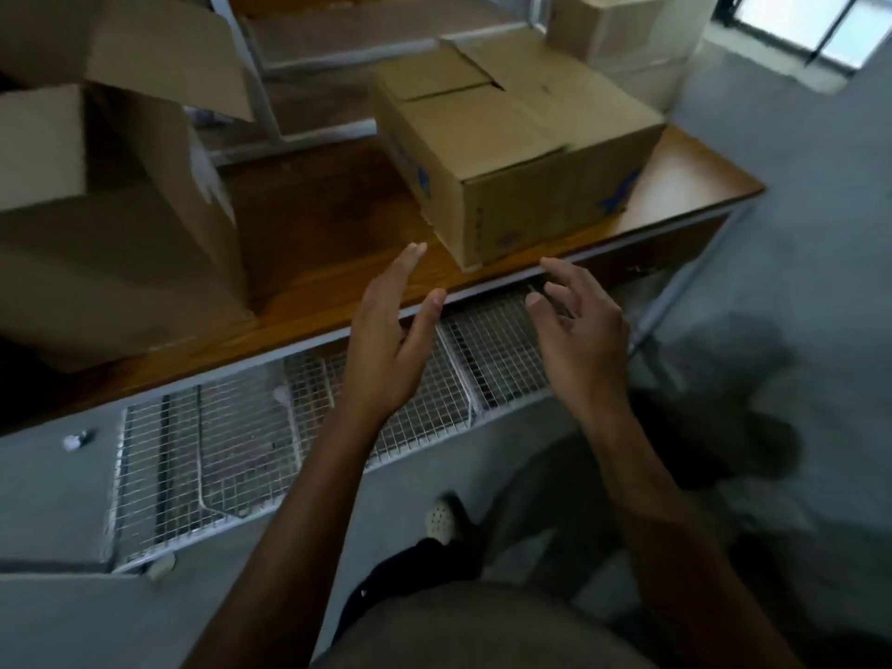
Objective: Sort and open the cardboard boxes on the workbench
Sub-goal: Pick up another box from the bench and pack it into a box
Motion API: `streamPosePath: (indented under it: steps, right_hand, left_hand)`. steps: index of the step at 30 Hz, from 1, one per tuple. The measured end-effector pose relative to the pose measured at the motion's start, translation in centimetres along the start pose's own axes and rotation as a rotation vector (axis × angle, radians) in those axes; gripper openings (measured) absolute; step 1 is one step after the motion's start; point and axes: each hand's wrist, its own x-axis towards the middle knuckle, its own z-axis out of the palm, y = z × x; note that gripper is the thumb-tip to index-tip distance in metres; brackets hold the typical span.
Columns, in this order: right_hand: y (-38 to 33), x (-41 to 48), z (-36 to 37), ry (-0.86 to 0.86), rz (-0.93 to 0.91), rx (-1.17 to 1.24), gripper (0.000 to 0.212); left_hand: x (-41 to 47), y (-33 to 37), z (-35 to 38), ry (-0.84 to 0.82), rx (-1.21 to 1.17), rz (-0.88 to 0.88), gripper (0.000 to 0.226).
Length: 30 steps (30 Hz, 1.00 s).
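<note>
Your left grip [386, 340] hangs over the near edge of the worktop [333, 268] with its fingers straight and together, palm turned to the right, holding nothing. Your right grip [581, 338] is level with it just off that edge, fingers spread and loosely bent, also holding nothing. Both are apart from the closed box [521, 152], which stands just beyond them on the right half of the worktop, its near corner reaching the near edge between your two grips. Its top flaps are folded shut, so you cannot see what is inside; the blue marks on its sides are too blurred to read. Bare wood lies between it and the open box [111, 224] on the left, which is cut off by the picture's edge; one flap stands up and its inside is too dark to make out. A pale box [622, 36] sits far right behind the closed one, partly cut off at the top. A metal frame [263, 89] rises at the far side. Under the worktop a wire mesh shelf [231, 451] juts towards you. To the right of the worktop's end the grey floor [811, 152] lies open.
</note>
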Motion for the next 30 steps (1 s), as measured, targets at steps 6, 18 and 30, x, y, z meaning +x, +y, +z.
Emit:
streamPosePath:
  steps: [6, 18, 30]
  right_hand:
    - [3.2, 5.2, -0.1, -0.009, 0.077, -0.027, 0.046]
    - [3.6, 21.3, 0.1, 0.078, 0.027, -0.032, 0.037]
    - [6.4, 36.4, -2.0, -0.123, -0.083, -0.133, 0.04]
  left_hand:
    - [5.8, -2.1, 4.1, -0.05, -0.024, -0.009, 0.056]
    - [21.6, -2.5, 8.1, -0.017, 0.061, 0.053, 0.055]
    - [32.8, -2.2, 14.8, 0.052, 0.23, -0.038, 0.055]
